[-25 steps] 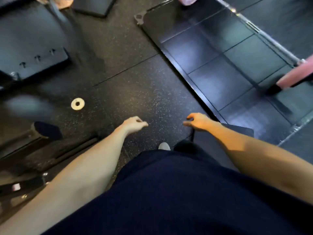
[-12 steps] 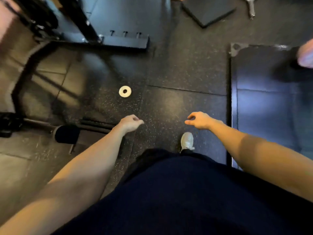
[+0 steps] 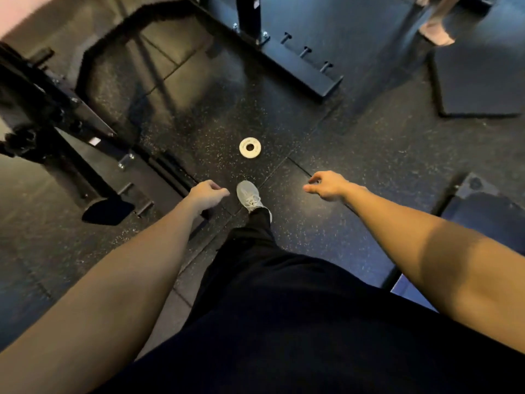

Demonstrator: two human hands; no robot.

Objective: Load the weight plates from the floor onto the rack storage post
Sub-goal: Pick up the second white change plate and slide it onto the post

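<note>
A small white weight plate (image 3: pixel 250 147) lies flat on the dark speckled rubber floor, just ahead of my grey shoe (image 3: pixel 250 196). My left hand (image 3: pixel 206 194) hangs loosely curled to the left of the shoe, holding nothing. To the right of the shoe my right hand (image 3: pixel 326 185) is held out with its fingers apart, also holding nothing. Both hands are well above the floor and short of the plate. The black rack base (image 3: pixel 298 69) with three short pegs runs across the floor beyond the plate.
A black rack upright (image 3: pixel 250 12) rises at the top centre. Dark machine frames and a padded end (image 3: pixel 108 211) crowd the left. A black mat (image 3: pixel 480 81) lies at the upper right, a platform corner (image 3: pixel 477 186) at the right. Another person's foot (image 3: pixel 436 32) stands at the top right.
My view has swung round and I have stepped forward: the white plate now lies straight ahead and nearer. Both hands stay held out, holding nothing.
</note>
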